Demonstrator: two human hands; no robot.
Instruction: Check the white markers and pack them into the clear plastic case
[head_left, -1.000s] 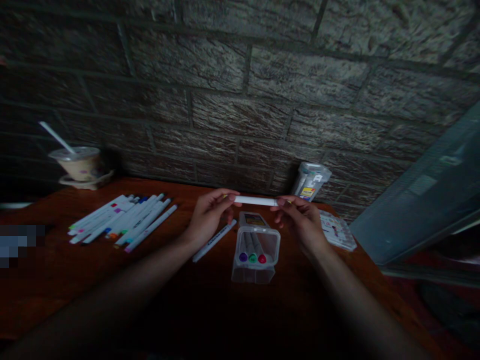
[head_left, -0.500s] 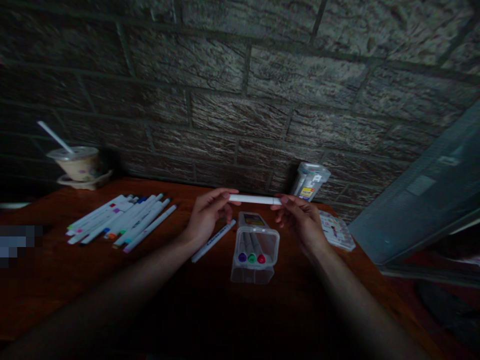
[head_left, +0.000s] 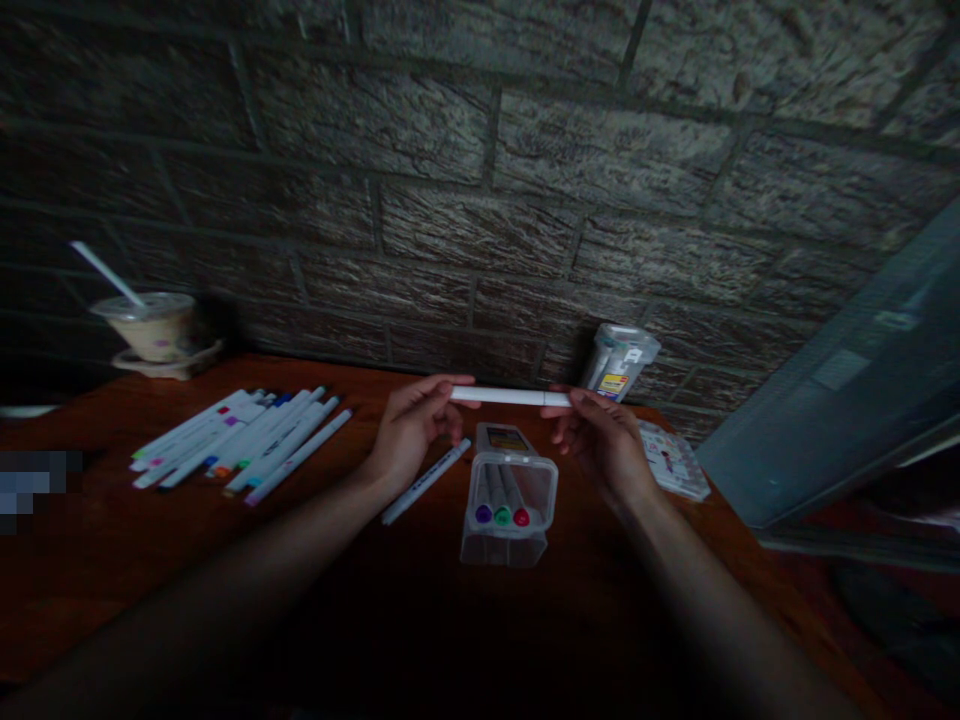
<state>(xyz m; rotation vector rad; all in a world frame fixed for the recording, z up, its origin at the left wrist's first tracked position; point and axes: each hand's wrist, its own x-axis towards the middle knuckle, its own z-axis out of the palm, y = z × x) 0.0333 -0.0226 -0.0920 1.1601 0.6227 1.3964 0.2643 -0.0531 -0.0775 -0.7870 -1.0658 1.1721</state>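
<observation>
A white marker (head_left: 510, 396) is held level between both hands, above the table. My left hand (head_left: 412, 430) pinches its left end, and my right hand (head_left: 604, 440) pinches the right end, just past a thin seam. Below them lies a clear plastic case (head_left: 504, 550) with its end facing me. Three markers rest inside it, with a purple, a green (head_left: 502, 516) and a red tip showing. Another white marker (head_left: 427, 482) lies slanted on the table, under my left hand and left of the case.
A pile of white markers (head_left: 247, 440) with coloured ends lies on the wooden table (head_left: 360, 600) at left. Behind it stands a lidded cup (head_left: 150, 325) with a straw. A clear container (head_left: 622, 360) stands by the brick wall, and a flat printed package (head_left: 671, 460) lies at right.
The held marker has shifted very slightly within my fingers, its left end a little further left. Both hands stay in nearly the same place; nothing on the table has moved.
</observation>
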